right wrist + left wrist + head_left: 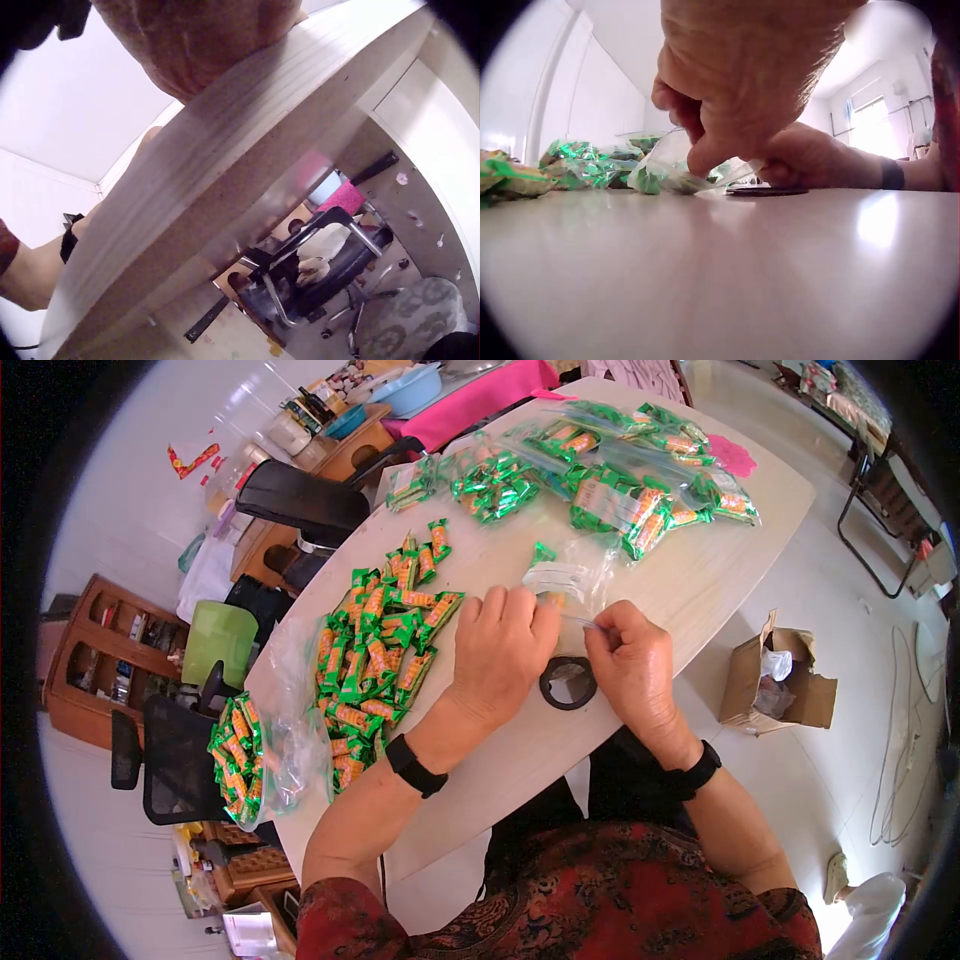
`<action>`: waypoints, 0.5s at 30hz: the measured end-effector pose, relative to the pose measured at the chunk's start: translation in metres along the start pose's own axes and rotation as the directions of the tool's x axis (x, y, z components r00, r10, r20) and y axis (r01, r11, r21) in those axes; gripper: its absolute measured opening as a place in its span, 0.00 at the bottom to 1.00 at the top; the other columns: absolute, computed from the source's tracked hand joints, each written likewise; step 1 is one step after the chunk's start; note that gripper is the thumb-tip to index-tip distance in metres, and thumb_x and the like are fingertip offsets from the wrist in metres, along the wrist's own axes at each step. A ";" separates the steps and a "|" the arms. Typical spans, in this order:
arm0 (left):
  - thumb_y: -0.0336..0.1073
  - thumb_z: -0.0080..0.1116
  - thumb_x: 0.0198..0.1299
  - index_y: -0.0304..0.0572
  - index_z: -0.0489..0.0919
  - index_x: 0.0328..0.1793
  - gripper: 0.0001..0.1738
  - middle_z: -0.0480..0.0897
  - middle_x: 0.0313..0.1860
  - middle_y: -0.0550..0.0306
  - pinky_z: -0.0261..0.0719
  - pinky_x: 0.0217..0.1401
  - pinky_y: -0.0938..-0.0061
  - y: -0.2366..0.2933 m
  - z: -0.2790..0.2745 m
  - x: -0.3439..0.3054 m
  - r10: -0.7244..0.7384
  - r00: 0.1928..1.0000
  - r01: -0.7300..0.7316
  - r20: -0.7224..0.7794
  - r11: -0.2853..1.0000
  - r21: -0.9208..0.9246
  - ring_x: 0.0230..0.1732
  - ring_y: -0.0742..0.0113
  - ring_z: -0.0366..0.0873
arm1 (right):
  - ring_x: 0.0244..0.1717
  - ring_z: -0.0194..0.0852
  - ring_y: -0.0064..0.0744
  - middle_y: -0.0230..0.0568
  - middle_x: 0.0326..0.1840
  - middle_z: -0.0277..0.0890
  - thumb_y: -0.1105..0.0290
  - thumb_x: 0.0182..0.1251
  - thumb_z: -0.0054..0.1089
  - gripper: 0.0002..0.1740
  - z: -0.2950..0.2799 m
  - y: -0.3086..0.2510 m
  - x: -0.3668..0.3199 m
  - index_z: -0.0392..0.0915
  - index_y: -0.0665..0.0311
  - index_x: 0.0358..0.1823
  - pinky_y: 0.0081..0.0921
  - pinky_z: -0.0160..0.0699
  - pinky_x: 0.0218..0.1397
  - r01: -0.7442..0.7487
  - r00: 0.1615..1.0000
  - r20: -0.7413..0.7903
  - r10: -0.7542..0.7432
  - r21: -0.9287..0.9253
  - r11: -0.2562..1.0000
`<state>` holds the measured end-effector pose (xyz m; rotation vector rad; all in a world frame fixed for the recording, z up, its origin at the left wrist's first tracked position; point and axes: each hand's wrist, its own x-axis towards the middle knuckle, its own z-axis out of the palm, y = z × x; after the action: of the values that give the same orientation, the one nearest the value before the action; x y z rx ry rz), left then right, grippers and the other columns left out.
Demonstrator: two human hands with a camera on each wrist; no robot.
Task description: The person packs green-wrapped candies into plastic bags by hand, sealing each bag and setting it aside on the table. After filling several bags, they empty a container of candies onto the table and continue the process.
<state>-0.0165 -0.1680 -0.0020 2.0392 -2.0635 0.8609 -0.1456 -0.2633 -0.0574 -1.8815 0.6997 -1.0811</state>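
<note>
A clear plastic zip bag (597, 560) with a small green packet (543, 552) in it lies on the table in front of both hands. My left hand (505, 650) pinches the bag's near edge; in the left wrist view the thumb and fingers meet on the film. My right hand (640, 665), fingers curled, pinches the same edge at its right end. Between the hands, a black ring (568, 683) like a roll of tape lies flat. Left of my left hand spreads a pile of green-and-orange wrapped snacks (375, 635). The right wrist view hides the right fingertips.
Several filled bags of snacks (610, 500) lie at the table's far side. Another filled bag (238, 755) sits at the left edge beside loose clear film (292, 730). A cardboard box (778, 680) stands on the floor to the right, and black chairs (300, 505) line the left.
</note>
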 end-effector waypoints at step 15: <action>0.35 0.67 0.49 0.39 0.76 0.46 0.18 0.77 0.44 0.46 0.73 0.48 0.56 -0.053 0.003 -0.022 -0.294 0.940 0.320 0.172 0.936 -0.146 0.50 0.48 0.75 | 0.26 0.78 0.49 0.50 0.27 0.77 0.76 0.57 0.63 0.06 -0.001 -0.001 0.001 0.73 0.65 0.31 0.37 0.77 0.30 0.015 1.000 -0.004 -0.015 -0.043 0.999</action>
<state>0.0366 -0.1460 0.0018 2.3016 -1.7393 0.4735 -0.1465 -0.2638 -0.0560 -1.9243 0.7168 -1.0876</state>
